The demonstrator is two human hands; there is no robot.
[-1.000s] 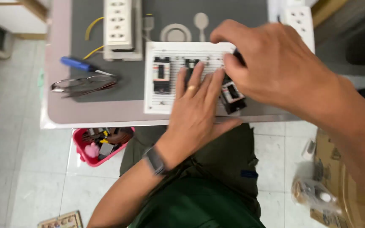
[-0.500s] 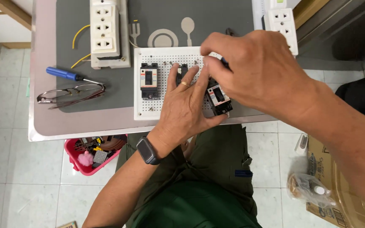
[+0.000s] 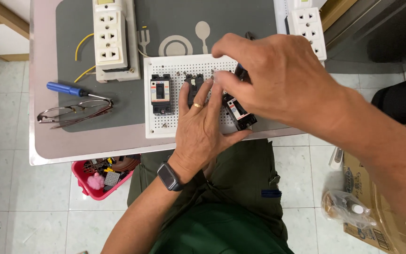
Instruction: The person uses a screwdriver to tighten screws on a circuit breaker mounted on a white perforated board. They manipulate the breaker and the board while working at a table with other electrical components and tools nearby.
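A white perforated board lies on the grey mat and carries three black circuit breakers. The left breaker stands straight, and the middle breaker is partly under my fingers. The right breaker sits tilted at the board's edge. My left hand rests flat on the board with its fingers spread. Its fingertips are at the middle breaker and its thumb is against the tilted one. My right hand hovers over the board's upper right, pinched around a dark tool whose tip is hidden.
On the mat's left lie a blue-handled screwdriver and a pair of glasses. A power strip sits at the back left, another socket strip at the back right. A red basket of parts and a cardboard box stand on the floor.
My right hand has shifted a little left and up over the board, uncovering more of the tilted breaker. My left hand stays pressed on the board. The view has moved closer.
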